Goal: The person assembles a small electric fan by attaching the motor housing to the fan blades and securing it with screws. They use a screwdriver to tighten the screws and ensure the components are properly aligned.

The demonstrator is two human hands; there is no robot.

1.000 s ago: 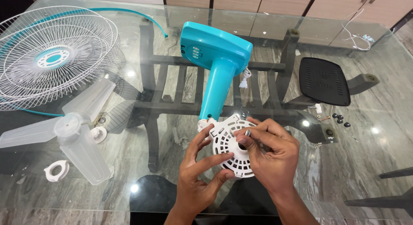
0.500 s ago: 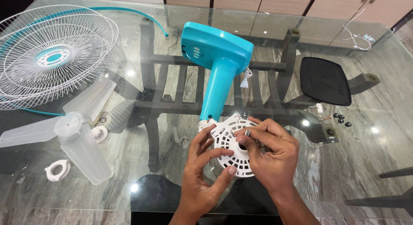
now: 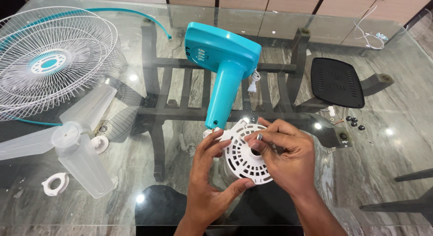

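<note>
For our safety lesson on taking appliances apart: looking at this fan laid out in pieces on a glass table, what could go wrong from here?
1. The right hand pinches a small metal piece over the white vented cover; it could slip and roll away.
2. The loose black screws lie near the glass table edge and might be knocked off.
3. The teal fan stand lies on glass; a bump could scratch it.

Both hands and forearms are bare, apparently without rings, watch or sleeves.
</note>
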